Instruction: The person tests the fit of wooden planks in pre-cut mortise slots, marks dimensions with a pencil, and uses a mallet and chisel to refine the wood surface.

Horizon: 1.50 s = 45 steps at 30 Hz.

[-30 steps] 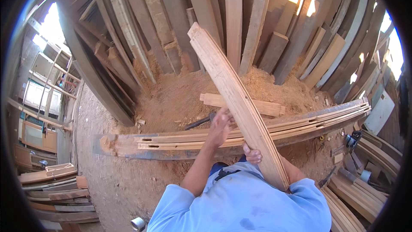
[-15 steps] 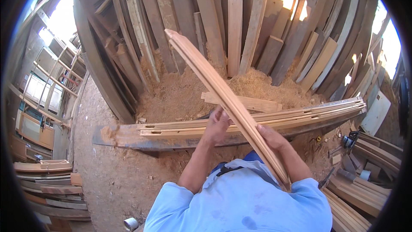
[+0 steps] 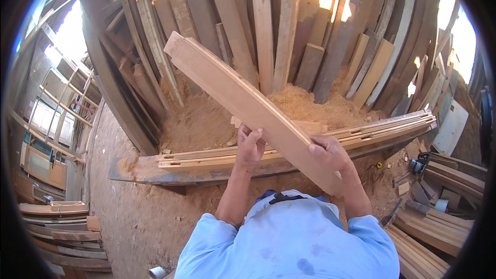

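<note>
A long wooden board (image 3: 243,104), smooth on its broad face and grooved along one edge, slants across my front from upper left to lower right. Both hands grip it. My left hand (image 3: 251,147) holds its lower edge near the middle, thumb on the broad face and other fingers partly hidden behind. Farther down its length, my right hand (image 3: 329,153) clasps the opposite edge. Beneath lies a workbench plank (image 3: 139,169) bearing a row of grooved and slotted wooden strips (image 3: 377,133), partly covered by the board and my hands.
Upright planks (image 3: 263,31) lean along the far side above heaped sawdust (image 3: 299,101). More timber (image 3: 64,235) is stacked at left, with lumber (image 3: 429,227) at lower right. A power tool (image 3: 420,163) sits near the right pile, and a white cylinder (image 3: 157,273) stands at bottom left.
The board has rolled in my hands, so its broad face now shows instead of its grooved edge. Its far end has shifted left, and my right hand has closed over the edge.
</note>
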Each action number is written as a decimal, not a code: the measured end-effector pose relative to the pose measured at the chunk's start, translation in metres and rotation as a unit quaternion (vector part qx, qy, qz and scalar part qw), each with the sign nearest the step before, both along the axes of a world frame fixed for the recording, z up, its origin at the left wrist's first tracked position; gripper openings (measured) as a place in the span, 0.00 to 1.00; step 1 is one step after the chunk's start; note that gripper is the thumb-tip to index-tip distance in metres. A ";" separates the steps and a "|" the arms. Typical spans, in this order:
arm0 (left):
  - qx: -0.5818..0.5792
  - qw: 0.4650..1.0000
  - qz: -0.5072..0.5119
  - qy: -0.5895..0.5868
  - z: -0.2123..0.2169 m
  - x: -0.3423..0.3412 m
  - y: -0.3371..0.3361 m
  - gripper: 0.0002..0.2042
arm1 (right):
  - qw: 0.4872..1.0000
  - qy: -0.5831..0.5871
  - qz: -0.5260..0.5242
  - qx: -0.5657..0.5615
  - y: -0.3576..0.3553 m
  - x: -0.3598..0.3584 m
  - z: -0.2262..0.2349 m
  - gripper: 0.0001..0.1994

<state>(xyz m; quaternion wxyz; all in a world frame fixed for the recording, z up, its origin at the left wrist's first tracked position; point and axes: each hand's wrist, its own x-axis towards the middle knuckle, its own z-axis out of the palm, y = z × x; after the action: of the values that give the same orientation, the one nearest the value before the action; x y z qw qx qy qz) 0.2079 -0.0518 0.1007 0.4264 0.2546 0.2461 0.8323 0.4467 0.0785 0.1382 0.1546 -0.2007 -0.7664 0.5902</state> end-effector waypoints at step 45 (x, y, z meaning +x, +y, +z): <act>0.075 0.983 0.079 -0.147 0.032 0.163 0.180 0.29 | 0.984 -0.099 0.123 -0.088 0.151 0.187 -0.064 0.39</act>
<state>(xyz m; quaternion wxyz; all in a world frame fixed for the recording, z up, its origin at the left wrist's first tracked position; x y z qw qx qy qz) 0.3710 0.1284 0.1327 0.3704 0.1404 0.1364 0.9080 0.6333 0.2292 0.0740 -0.0142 -0.1754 -0.7421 0.6467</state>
